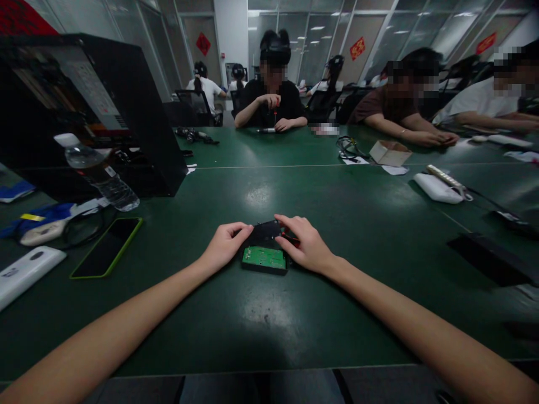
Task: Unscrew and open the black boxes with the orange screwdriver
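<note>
A green circuit board (264,256) sits in a shallow black plastic case (265,270) on the table in front of me. Just behind it is a flat black cover (264,231), tilted against or over the case's far edge. My left hand (225,242) pinches the cover's left edge between thumb and fingers. At the cover's right end, my right hand (306,244) grips it with the index finger on the far corner and the thumb nearer me. Something red and dark (291,237), partly hidden under the right fingers, is too covered to name.
To the left stand an open computer case (155,112) and a plastic bottle (101,174), with a green-edged phone (107,248) nearer me. A small box (389,153), a white pouch (438,188) and a dark flat object (490,258) lie right. People sit across the green table (202,331).
</note>
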A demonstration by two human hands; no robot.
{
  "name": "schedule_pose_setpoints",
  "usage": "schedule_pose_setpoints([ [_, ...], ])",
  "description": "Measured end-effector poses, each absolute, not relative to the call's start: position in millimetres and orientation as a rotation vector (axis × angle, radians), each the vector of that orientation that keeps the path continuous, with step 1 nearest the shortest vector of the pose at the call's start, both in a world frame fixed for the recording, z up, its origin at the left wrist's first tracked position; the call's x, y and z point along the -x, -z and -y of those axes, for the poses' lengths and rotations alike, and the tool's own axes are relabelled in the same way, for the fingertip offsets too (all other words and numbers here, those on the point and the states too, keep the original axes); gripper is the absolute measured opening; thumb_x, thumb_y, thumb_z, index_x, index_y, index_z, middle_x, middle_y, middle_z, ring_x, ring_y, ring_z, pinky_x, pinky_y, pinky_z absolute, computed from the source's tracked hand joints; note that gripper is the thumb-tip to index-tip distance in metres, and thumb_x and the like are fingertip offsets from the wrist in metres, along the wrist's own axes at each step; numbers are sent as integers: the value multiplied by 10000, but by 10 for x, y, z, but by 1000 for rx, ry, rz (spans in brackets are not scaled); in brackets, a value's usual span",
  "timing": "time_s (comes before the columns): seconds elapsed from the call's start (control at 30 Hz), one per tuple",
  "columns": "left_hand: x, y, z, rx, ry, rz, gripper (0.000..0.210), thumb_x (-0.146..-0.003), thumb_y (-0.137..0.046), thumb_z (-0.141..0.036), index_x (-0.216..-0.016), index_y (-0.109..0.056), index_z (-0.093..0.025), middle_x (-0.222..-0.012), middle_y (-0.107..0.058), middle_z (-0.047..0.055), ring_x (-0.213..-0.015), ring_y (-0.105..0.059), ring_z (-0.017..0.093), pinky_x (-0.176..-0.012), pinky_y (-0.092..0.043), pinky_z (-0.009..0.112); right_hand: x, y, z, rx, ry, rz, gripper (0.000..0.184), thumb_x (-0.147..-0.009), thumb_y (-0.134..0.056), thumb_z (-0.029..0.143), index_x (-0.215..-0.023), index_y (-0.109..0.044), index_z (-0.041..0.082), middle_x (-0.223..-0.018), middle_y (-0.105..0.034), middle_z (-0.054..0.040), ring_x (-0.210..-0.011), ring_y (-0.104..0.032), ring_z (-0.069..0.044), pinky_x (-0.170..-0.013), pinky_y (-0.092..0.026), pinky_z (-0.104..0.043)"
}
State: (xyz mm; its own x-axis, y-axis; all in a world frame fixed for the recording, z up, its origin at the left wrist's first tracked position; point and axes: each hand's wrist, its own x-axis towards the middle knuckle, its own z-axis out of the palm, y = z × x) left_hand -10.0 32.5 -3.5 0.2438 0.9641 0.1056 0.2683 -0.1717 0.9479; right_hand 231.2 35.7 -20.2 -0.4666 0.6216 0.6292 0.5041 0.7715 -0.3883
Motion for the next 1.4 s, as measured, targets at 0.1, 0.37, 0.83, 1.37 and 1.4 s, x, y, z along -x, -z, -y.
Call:
schedule_pose_setpoints([
  [0.1, 48, 35, -358, -1627, -972, -1174, 419, -880, -611, -519, -833, -740, -122, -769, -702, 39, -714, -594, 175, -645, -436, 260, -2307, 210, -370, 872, -302, 2130, 285, -963, -572, 319, -1208, -621, 180, -924, -680, -75, -822, -618, -192, -779, -497, -359],
  [0.37, 106, 40, -344, -1455, -911, -1048, 425, -797, -736, -461, -1063, -690, -134, -876, -751, 67, -753, -688, 190, -660, -504, 272, -2367, 223, -438, 874, -704, 1991, 519, -914, -602, 294, -1411, -502, 182, -852, -665, -11, -744, -615, -136, -771, -529, -317],
  [0.83, 218, 76, -399, -1358, -1029, -957, 312, -821, -737, -412, -907, -763, -113, -718, -668, 31, -588, -503, 99, -603, -413, 242, -2468, 223, -516, 941, -1205, 1690, 342, -823, -711, 397, -1071, -600, 190, -734, -655, 16, -675, -640, -140, -678, -521, -292],
  [1.37, 206, 23, -352, -1563, -863, -1023, 425, -900, -620, -517, -931, -812, -139, -773, -746, 61, -650, -561, 140, -635, -407, 259, -2504, 198, -448, 912, -1149, 1766, 291, -843, -704, 350, -1044, -592, 170, -676, -635, 30, -622, -591, -114, -617, -458, -257],
  [1.4, 205, 22, -352, -1567, -865, -1032, 431, -896, -621, -524, -934, -810, -137, -766, -743, 59, -650, -564, 142, -634, -411, 261, -2507, 201, -448, 915, -1160, 1765, 305, -841, -707, 357, -1053, -593, 170, -681, -645, 27, -630, -605, -119, -620, -463, -260],
])
